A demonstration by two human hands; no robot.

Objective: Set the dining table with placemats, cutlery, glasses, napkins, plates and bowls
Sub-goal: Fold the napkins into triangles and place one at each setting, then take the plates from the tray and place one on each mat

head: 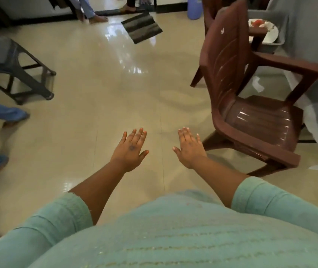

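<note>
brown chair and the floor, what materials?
Brown chair: looks like moulded plastic, semi-glossy; one-piece ribbed back and seat with shiny highlights. Floor: likely polished ceramic or vitrified tile, cream, glossy; it mirrors the light and shows thin joint lines.

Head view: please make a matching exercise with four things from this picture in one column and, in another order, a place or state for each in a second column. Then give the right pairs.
Things:
1. brown plastic armchair
2. striped grey floor mat
3. white plate with red food
4. left hand

Places or states:
A. on the shiny floor at the top, in the middle
B. open, fingers straight, holding nothing
C. at the right, beside the cloth-covered table
D. on the table, at the top right

Pairs: 1-C, 2-A, 3-D, 4-B
</note>
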